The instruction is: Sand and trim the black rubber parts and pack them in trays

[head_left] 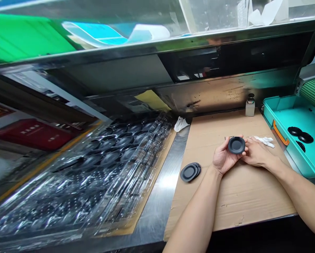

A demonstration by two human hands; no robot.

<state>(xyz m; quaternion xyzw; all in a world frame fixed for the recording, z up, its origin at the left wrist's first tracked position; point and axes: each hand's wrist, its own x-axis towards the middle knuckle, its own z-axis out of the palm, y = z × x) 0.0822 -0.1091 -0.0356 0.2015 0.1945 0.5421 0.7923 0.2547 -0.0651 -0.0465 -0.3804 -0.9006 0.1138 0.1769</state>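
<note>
A round black disc [236,145] with a raised rim, like a small dish, is held over the cardboard, its face turned up towards me. My left hand [222,156] grips it from the left and below, with fingertips showing around its edge. At the disc's right side, my right hand [256,153] has its fingers curled in against the edge; their tips are partly hidden. A few similar black discs [189,172] lie overlapped on the cardboard, left of my left forearm. Just behind my right hand is a crumpled white cloth [264,141].
The cardboard sheet [242,207] covers the metal bench. Clear plastic trays [115,175] holding several black discs are at left. A teal bin [281,105] with several black parts stands right. A small bottle [250,107] and white crumpled tissue [180,124] sit behind. A metal shelf edge [173,45] hangs above.
</note>
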